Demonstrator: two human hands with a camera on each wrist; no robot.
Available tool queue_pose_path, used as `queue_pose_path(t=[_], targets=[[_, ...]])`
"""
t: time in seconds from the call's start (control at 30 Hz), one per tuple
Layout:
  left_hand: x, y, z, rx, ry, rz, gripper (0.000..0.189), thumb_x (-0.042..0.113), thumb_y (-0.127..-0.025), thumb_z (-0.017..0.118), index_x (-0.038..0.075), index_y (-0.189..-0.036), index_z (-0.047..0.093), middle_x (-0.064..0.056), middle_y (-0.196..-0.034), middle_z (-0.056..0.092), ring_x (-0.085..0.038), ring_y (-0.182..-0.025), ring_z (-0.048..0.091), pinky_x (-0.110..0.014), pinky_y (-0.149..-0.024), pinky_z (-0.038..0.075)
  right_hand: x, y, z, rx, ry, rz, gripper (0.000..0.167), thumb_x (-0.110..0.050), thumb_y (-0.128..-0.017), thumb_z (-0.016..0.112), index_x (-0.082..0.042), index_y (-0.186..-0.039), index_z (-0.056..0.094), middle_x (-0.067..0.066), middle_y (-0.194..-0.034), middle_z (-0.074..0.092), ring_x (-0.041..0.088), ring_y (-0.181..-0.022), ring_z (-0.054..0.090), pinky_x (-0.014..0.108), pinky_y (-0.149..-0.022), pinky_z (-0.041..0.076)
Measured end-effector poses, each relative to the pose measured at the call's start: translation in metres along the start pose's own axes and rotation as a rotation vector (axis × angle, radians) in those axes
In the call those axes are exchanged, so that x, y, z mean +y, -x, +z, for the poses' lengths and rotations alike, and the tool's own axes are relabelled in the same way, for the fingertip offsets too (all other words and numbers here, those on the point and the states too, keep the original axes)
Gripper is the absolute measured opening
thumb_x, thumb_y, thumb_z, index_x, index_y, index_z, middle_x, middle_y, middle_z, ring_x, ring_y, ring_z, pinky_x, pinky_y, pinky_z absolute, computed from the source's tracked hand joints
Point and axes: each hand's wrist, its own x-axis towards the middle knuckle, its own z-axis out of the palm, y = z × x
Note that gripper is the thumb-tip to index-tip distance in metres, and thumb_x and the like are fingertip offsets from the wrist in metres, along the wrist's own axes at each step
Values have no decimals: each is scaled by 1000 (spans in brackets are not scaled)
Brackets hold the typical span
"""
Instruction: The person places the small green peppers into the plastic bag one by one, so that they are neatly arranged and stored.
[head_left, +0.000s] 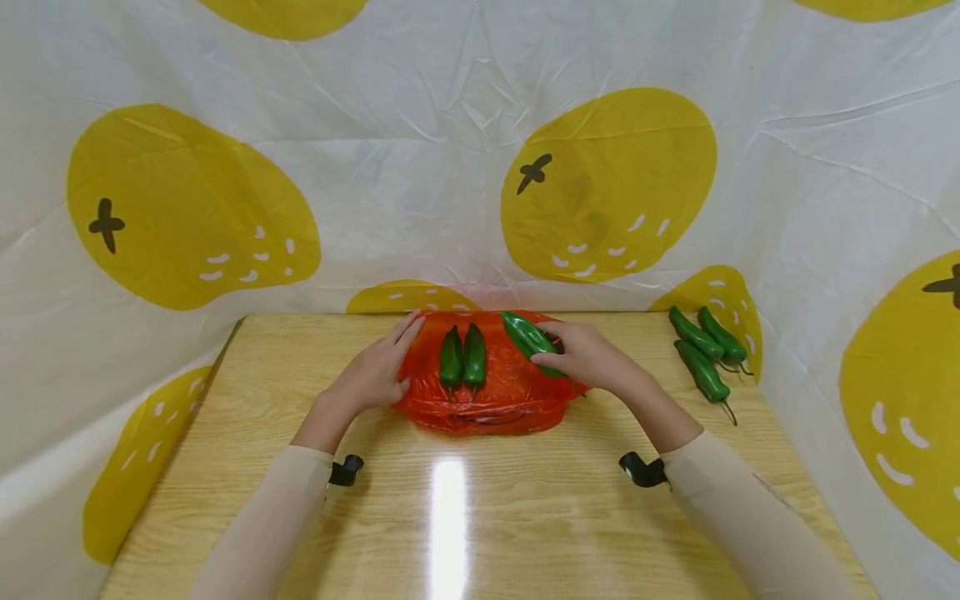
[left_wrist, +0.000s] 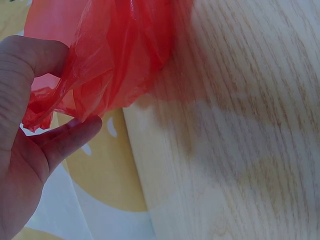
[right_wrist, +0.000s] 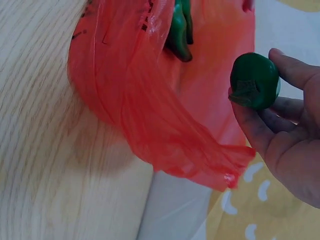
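A red plastic bag (head_left: 517,400) lies spread at the back of the table, its near edge crumpled. Two green chili peppers (head_left: 462,358) rest side by side against its red film, stems toward me. My left hand (head_left: 375,367) spans the bag's left side, fingers extended and thumb apart, touching the plastic; loose red film (left_wrist: 85,95) bunches between thumb and fingers. Over the bag's right part, my right hand (head_left: 588,354) pinches another green chili pepper (head_left: 527,337) between thumb and fingers. That pepper's stem end (right_wrist: 247,90) faces the right wrist camera.
Three more green chili peppers (head_left: 701,350) lie on the wooden table (head_left: 525,517) at the back right. A white cloth (head_left: 405,192) printed with yellow fruit hangs behind and along both sides of the table. Black straps (head_left: 641,471) sit at both wrists.
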Motion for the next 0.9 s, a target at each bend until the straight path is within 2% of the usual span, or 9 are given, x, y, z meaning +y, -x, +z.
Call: queue_pose_path(t=[0.23, 0.47, 0.6, 0.73, 0.83, 0.9], targets=[[3, -2, -4, -37, -3, -20, 113, 6, -81, 76, 17, -168, 6, -4, -175, 6, -33, -109, 64, -39, -77, 55, 2, -19, 13, -41, 29, 19, 44, -28, -97, 73, 0, -130, 66, 9, -99, 70, 19, -84, 60, 30, -73, 50], [4, -3, -6, -29, -1, -19, 110, 5, -80, 76, 12, -168, 10, -5, -175, 9, -35, -113, 63, -44, -84, 57, 8, -38, 27, -57, 12, 102, 40, -34, -97, 72, -1, -119, 72, 6, -95, 70, 17, -83, 60, 31, -75, 51], [4, -3, -7, -35, -3, -25, 110, 5, -80, 76, 12, -168, 9, -5, -175, 8, -33, -100, 64, -42, -81, 56, 11, -49, 37, -66, -4, 160, 41, -37, -97, 71, 0, -113, 73, 3, -87, 67, 15, -77, 58, 27, -69, 47], [5, -3, -7, -41, -1, -27, 111, 5, -80, 75, 13, -168, 9, -6, -175, 8, -28, -85, 60, -36, -70, 52, 11, -58, 45, -75, -29, 206, 35, -38, -96, 71, -3, -91, 72, 0, -70, 54, 14, -65, 50, 26, -59, 40], [6, -3, -8, -46, -5, -28, 111, 5, -80, 75, 14, -168, 9, -7, -175, 10, -24, -77, 55, -31, -64, 48, 11, -65, 51, -63, -49, 254, 37, -39, -96, 71, -9, -75, 65, -3, -63, 46, 14, -59, 44, 26, -56, 35], [6, -3, -8, -48, -8, -25, 111, 5, -80, 75, 14, -168, 9, -9, -174, 11, -22, -74, 53, -30, -62, 46, 11, -69, 54, -51, -60, 283, 40, -40, -96, 71, -11, -69, 61, -3, -61, 43, 13, -56, 43, 26, -54, 34]])
